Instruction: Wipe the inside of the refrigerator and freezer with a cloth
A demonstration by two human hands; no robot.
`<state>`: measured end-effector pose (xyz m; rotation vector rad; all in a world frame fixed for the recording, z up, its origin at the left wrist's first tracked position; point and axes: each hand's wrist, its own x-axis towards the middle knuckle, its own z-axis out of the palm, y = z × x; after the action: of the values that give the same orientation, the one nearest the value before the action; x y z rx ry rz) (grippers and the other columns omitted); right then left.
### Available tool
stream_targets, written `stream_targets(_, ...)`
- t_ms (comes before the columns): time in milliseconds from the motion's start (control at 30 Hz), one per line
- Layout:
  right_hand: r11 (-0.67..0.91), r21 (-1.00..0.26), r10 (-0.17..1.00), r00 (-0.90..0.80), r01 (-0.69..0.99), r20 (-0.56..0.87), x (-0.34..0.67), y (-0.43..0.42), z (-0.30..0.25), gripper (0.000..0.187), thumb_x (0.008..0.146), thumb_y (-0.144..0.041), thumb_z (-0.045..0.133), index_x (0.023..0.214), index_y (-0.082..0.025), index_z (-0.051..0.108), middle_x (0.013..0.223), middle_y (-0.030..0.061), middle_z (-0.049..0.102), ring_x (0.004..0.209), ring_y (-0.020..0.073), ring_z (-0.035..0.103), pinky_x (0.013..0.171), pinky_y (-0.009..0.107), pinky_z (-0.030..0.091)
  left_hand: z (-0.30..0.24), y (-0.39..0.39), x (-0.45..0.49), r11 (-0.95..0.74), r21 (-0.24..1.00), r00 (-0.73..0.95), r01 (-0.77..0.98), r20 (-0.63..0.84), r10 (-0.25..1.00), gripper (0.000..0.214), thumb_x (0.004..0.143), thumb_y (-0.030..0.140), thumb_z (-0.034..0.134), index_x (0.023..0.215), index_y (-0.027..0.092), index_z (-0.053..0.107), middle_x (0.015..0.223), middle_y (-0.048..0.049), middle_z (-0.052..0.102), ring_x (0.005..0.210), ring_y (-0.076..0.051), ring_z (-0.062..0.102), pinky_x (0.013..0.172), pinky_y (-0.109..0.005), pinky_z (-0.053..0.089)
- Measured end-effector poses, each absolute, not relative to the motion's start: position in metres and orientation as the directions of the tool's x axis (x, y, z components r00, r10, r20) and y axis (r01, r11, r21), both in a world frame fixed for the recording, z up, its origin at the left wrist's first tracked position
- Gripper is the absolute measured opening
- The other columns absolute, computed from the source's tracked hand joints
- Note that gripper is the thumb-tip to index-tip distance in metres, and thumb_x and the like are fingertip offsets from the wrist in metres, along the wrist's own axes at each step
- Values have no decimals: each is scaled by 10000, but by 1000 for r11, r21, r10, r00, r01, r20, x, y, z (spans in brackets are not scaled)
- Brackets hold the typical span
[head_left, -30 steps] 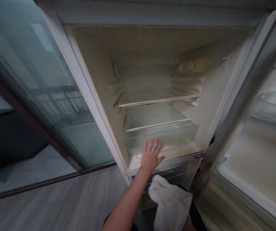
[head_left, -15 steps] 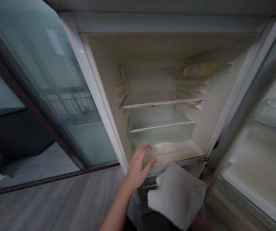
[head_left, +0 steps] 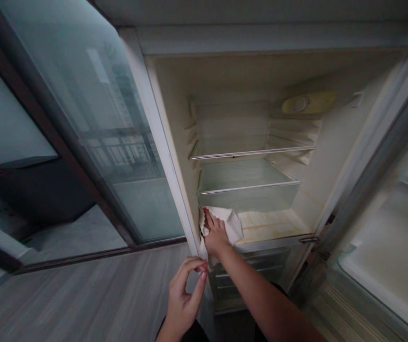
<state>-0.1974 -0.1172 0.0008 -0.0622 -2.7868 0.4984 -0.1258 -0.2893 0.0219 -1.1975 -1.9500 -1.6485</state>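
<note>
Pressing crumpled white cloth (head_left: 234, 227) onto yellow-stained fridge floor (head_left: 273, 223), left, with flattened right hand (head_left: 217, 237); curling left hand (head_left: 185, 295), can't tell if pinching.

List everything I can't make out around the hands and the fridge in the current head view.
All in the head view:
- Fridge floor under the cloth: covered by the cloth and right hand.
- Whether the left hand touches the cloth: too dim and blurred.
- Part of the lower compartment: behind the right forearm.
- The rest of the open door: cut off by the right edge.
- Any markings on the dial: too small and blurred.
</note>
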Motion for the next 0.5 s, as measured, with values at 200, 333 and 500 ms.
stream_targets(200,945,-320,178,-927,68,330,-192,-98,-1,595,949,-477,454,1499,-253,414,1684,79,118,1374,291,462,1137,664,275,-9,-318,-120,56,826,-802,560,525,285,144,938,300,602,1020,201,665,931,-59,680,831,-184,687,741,-285,575)
stream_targets(333,921,-304,362,-826,244,433,-188,-52,12,552,993,-468,367,1506,-269,402,1677,120,148,1347,302,492,1109,635,327,-23,-325,-121,63,893,-875,445,419,243,224,910,392,640,987,184,675,943,-75,688,837,-202,703,752,-299,591)
stream_targets(500,820,-321,571,-638,474,516,-181,41,15,612,948,-326,433,1482,-28,421,1607,292,234,1357,363,462,1114,528,362,-26,-322,-125,59,930,-913,363,342,224,348,864,497,672,979,168,675,929,-89,699,826,-220,705,743,-320,596)
